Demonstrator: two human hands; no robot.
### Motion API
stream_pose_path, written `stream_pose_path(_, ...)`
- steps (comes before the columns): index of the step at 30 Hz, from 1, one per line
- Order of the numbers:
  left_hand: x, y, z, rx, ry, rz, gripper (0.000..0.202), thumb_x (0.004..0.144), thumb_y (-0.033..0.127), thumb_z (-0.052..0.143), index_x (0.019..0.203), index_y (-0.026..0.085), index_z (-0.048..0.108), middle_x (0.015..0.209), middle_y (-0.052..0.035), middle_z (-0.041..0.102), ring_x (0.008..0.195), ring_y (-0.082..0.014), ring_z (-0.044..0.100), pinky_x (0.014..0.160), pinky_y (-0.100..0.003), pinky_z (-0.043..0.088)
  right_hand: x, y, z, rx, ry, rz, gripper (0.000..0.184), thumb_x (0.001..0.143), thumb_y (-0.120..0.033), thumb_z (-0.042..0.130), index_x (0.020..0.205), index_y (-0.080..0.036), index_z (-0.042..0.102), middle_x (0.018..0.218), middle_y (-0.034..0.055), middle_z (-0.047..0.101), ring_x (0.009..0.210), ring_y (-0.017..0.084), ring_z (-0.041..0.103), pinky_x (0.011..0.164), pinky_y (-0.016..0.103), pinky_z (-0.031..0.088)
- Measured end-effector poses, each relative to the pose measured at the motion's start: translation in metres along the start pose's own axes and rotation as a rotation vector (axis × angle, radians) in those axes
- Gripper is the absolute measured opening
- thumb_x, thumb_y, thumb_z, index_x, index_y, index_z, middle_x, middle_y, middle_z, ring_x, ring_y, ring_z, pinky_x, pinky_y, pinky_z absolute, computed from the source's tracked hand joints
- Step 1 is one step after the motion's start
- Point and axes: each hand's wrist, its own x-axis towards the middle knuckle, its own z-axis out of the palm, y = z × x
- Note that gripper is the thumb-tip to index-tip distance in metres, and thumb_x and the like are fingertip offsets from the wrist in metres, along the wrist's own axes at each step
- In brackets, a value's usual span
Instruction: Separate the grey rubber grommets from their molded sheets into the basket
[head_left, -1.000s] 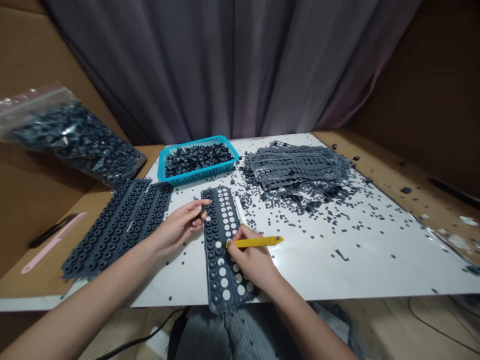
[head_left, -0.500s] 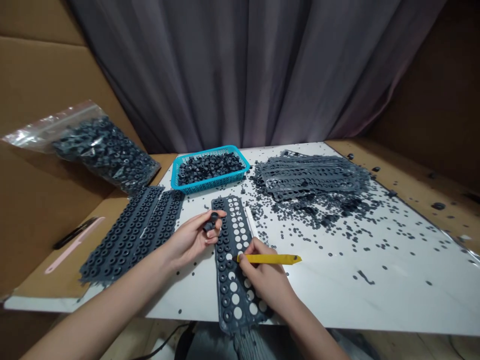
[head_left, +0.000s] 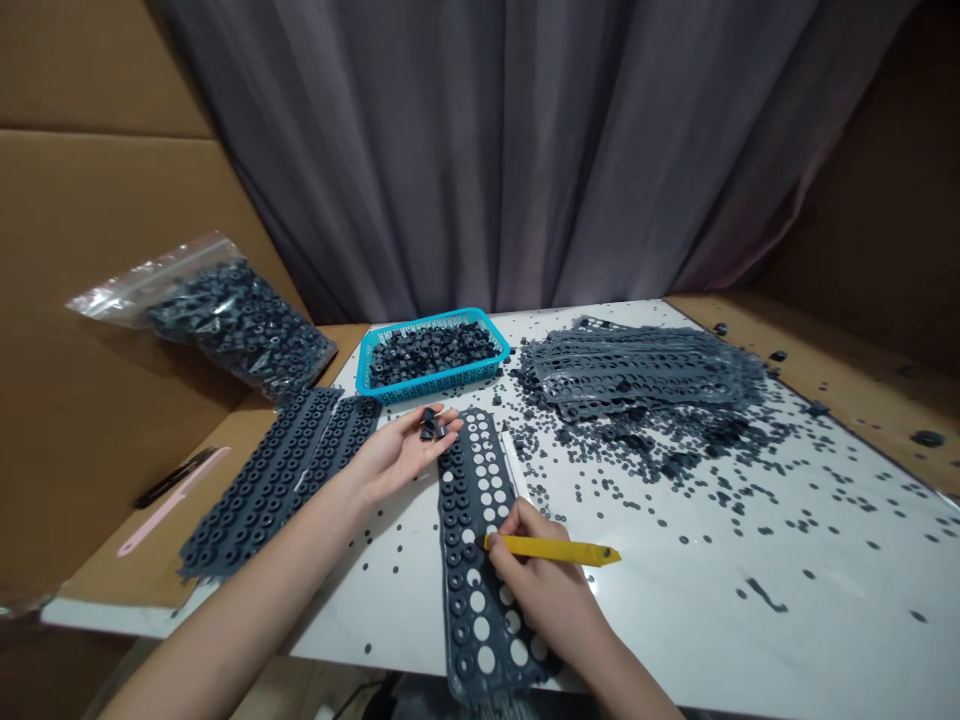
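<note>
Your left hand point(head_left: 397, 455) lies palm up and open, fingers loosely curled, with a few small black rubber pieces point(head_left: 430, 424) loose on the fingers, not pinched. Your right hand point(head_left: 541, 590) pinches a yellow pick point(head_left: 553, 549) between thumb and fingers, its tip at the dark grey perforated rubber strip point(head_left: 471, 470), which lies flat just right of your left hand and under your right. Risk: the open left hand could tip and spill the pieces onto the scatter; a slip of the pick could tear or shift the strip, since nothing seems to pin it except your right hand. Past your left hand lie a flat stack of studded strips point(head_left: 270, 480), a pink-handled tool point(head_left: 172, 500) on the cardboard ledge point(head_left: 225, 450), and a zip bag of black pieces point(head_left: 240, 320). Ahead sits a blue plastic basket point(head_left: 442, 382) of black pieces. Beyond your right hand are a pile of grey punched sheets point(head_left: 637, 375), loose black bits point(head_left: 660, 462) and the glossy white tabletop point(head_left: 675, 620). A grey curtain point(head_left: 480, 150) hangs behind.
</note>
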Motion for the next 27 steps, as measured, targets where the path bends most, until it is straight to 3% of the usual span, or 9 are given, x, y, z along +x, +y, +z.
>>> stream_pose_path(6,-0.003,-0.001,0.001,0.012,-0.028,-0.003,0.025,0.091,0.014,0.033,0.091,0.01,0.058,0.096,-0.0142,0.066,0.095,-0.02,0.065,0.082,-0.033,0.054,0.0,0.001,0.001,0.024,0.012,-0.014,0.015,0.074,-0.029,0.049,0.063,-0.021,0.041,0.063,0.0008,0.055,0.062,0.018,0.05,0.053,0.026,0.036)
stream_pose_path(9,0.009,0.015,-0.001,0.165,0.018,0.181,0.021,0.087,0.013,0.039,0.086,0.011,0.059,0.094,-0.0137,0.067,0.095,-0.0211,0.065,0.084,-0.036,0.053,0.0,0.001,0.001,0.028,0.018,-0.016,0.015,0.074,-0.028,0.05,0.063,-0.021,0.041,0.063,0.0007,0.055,0.061,0.017,0.05,0.052,0.025,0.036)
stream_pose_path(11,0.027,0.035,-0.002,0.281,0.107,0.388,0.017,0.084,0.013,0.043,0.08,0.013,0.06,0.088,-0.0109,0.068,0.09,-0.0198,0.065,0.082,-0.036,0.052,0.0,0.001,0.001,0.019,0.005,-0.012,0.015,0.075,-0.029,0.049,0.064,-0.021,0.041,0.064,0.0005,0.055,0.062,0.017,0.051,0.053,0.025,0.037)
stream_pose_path(14,0.066,0.069,-0.005,0.347,0.22,0.565,0.014,0.082,0.016,0.045,0.078,0.016,0.058,0.08,-0.0043,0.067,0.083,-0.0136,0.064,0.08,-0.028,0.049,0.0,0.001,0.0,0.0,-0.02,-0.006,0.016,0.077,-0.029,0.047,0.065,-0.021,0.04,0.063,0.0,0.055,0.063,0.018,0.052,0.054,0.026,0.037)
stream_pose_path(17,0.101,0.095,-0.008,0.475,0.301,0.659,0.008,0.077,0.017,0.052,0.075,0.017,0.06,0.079,-0.004,0.068,0.088,-0.0161,0.062,0.083,-0.029,0.045,0.0,-0.001,0.0,-0.01,-0.019,-0.005,0.015,0.077,-0.028,0.047,0.065,-0.021,0.04,0.064,0.0002,0.055,0.064,0.018,0.052,0.056,0.027,0.037)
stream_pose_path(20,0.117,0.109,-0.01,0.601,0.336,0.689,0.01,0.079,0.024,0.053,0.083,0.02,0.062,0.084,-0.0051,0.069,0.097,-0.0218,0.059,0.089,-0.037,0.04,0.0,-0.003,-0.001,-0.006,-0.009,-0.009,0.015,0.076,-0.027,0.047,0.064,-0.021,0.04,0.065,0.0008,0.056,0.065,0.018,0.052,0.057,0.027,0.037)
stream_pose_path(23,0.114,0.113,-0.009,0.729,0.355,0.728,0.017,0.081,0.031,0.051,0.086,0.019,0.062,0.097,-0.009,0.068,0.108,-0.0278,0.053,0.093,-0.043,0.034,0.0,-0.005,-0.002,0.006,-0.007,-0.006,0.015,0.076,-0.027,0.047,0.063,-0.021,0.041,0.065,0.0009,0.055,0.066,0.018,0.052,0.057,0.027,0.037)
stream_pose_path(27,0.078,0.095,-0.009,0.909,0.358,0.867,0.023,0.072,0.024,0.062,0.095,0.019,0.061,0.12,-0.0071,0.056,0.123,-0.025,0.038,0.103,-0.035,0.024,-0.002,-0.004,-0.004,0.033,-0.03,-0.01,0.014,0.076,-0.026,0.048,0.064,-0.021,0.041,0.063,-0.0004,0.053,0.065,0.017,0.051,0.058,0.027,0.037)
